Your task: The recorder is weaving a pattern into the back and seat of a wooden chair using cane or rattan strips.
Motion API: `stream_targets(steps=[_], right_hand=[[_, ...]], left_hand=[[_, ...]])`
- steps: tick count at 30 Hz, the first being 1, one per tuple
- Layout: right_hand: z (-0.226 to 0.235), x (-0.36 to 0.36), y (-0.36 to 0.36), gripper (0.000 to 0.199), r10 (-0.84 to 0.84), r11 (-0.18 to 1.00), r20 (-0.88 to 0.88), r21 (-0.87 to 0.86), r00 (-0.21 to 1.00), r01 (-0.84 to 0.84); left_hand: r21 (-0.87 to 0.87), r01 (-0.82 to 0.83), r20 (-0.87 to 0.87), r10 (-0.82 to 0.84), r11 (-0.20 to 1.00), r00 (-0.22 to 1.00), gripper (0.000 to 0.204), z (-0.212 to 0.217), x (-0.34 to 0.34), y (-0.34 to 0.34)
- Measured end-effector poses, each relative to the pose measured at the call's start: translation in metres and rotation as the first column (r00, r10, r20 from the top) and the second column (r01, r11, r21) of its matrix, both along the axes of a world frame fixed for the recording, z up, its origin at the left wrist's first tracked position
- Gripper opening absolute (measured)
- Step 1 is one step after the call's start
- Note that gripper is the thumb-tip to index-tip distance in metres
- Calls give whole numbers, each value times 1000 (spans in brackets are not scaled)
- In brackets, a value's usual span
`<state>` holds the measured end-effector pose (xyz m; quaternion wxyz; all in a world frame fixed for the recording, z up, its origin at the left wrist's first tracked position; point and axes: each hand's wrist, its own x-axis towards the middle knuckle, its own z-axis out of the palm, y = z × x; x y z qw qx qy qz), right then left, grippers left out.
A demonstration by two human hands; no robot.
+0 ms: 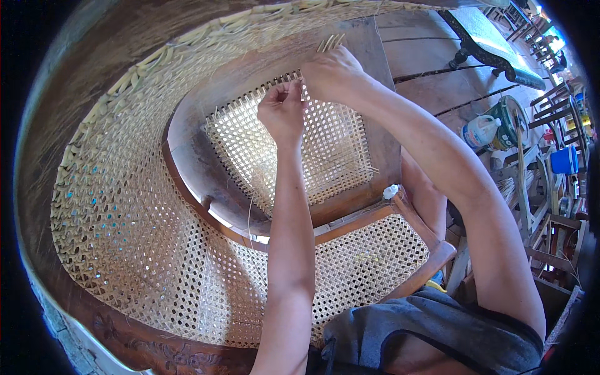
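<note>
A wooden chair seat frame (250,62) holds a panel of woven cane (334,134) with a row of holes along its far edge. At that edge my left hand (282,115) is closed in a pinch; what its fingertips hold is too small to make out. Close beside it, to the right, my right hand (331,74) is curled over the edge of the panel, its fingers mostly hidden under the hand. Several short pale cane ends (330,42) stick up just beyond the right hand. A loose cane strand (250,215) hangs at the panel's near left.
A curved woven cane backrest (131,187) wraps round the left side, and a cane armrest panel (369,265) lies nearer me. On the right are a white jug (480,131), a dark green bucket (507,122), a blue container (564,160) and a dark bench (494,47).
</note>
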<state>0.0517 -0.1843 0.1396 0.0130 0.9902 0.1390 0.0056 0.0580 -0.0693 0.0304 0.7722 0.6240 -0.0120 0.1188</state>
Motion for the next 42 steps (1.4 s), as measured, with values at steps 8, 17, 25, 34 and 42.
stream_targets(steps=[8,17,25,34,42], right_hand=[[-15,2,-9,16,-23,993,132,116,991,7],[-13,4,6,16,19,999,88,34,996,-22],[-7,5,-9,23,-54,994,47,93,997,49],[12,3,-26,40,-139,985,31,-99,990,141],[16,-9,-37,47,-114,992,81,64,990,109]], left_hand=[[15,69,-91,-67,998,994,12,6,2,13],[90,255,-122,-243,963,962,11,5,14,38],[604,-31,46,4,796,999,21,16,5,11],[652,-296,171,246,698,954,19,10,-11,-12],[16,273,-57,-271,962,961,24,15,1,-6]])
